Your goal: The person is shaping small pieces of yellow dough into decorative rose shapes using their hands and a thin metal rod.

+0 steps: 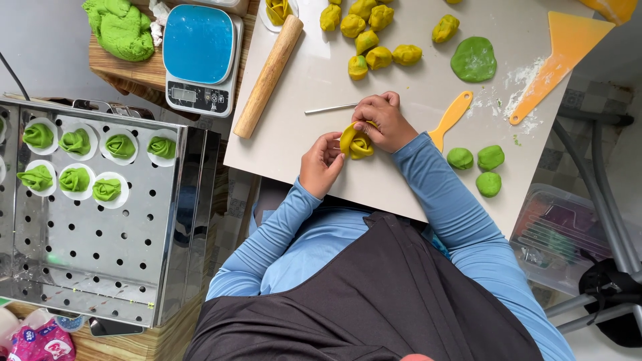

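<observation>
Both hands work a yellow rolled dough flower over the white board. My left hand pinches its left side. My right hand presses on it from above and the right. A thin metal stick lies just beyond the hands. Several yellow-green dough lumps sit at the far side, next to a flattened green disc.
A wooden rolling pin lies at the board's left edge, beside a blue-topped scale. A perforated steel tray at left holds several green dough flowers on paper. Three green balls, a yellow spatula and an orange scraper lie right.
</observation>
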